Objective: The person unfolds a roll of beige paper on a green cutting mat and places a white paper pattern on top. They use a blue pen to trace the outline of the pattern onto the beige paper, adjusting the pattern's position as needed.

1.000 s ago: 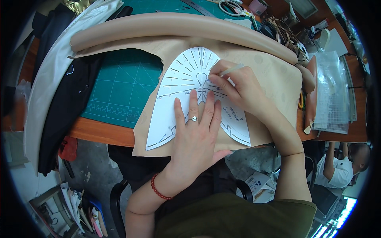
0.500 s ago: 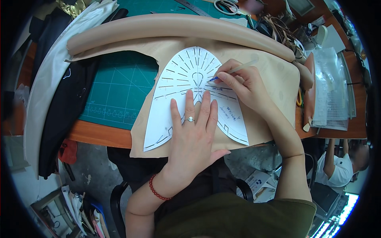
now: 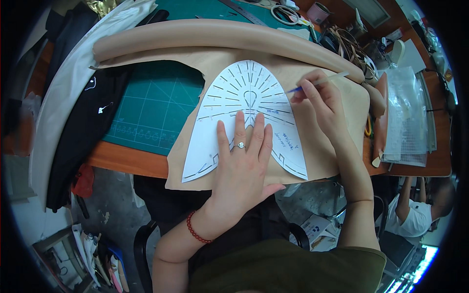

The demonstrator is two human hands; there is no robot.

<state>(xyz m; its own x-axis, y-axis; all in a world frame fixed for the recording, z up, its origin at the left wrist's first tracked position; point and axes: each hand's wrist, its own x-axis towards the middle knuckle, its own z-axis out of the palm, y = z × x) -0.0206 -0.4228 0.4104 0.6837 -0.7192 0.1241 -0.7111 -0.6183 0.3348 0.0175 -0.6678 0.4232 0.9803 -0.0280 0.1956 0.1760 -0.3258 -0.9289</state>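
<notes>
A white paper pattern (image 3: 205, 141), arched and marked with radiating dashes, lies on a sheet of tan leather (image 3: 337, 141). My left hand (image 3: 242, 163) rests flat on the pattern's lower middle, fingers spread, covering part of the notch between its two legs. Between the fingertips of my right hand (image 3: 322, 100) is a slim pen (image 3: 334, 78) with a clear barrel and a blue tip. That tip points left, close to the pattern's upper right edge; whether it touches there I cannot tell.
A leather roll (image 3: 224, 36) runs along the far side. Green cutting mat (image 3: 151, 107) shows at left, beside black and white material (image 3: 63, 122). At right are clear plastic sheets (image 3: 405, 112) and a tangle of straps (image 3: 347, 46). Another person (image 3: 415, 210) sits at the far right.
My right hand has moved right with the pen, from the middle of the pattern to its right edge. My left hand stays pressed on the paper. The view has shifted slightly.
</notes>
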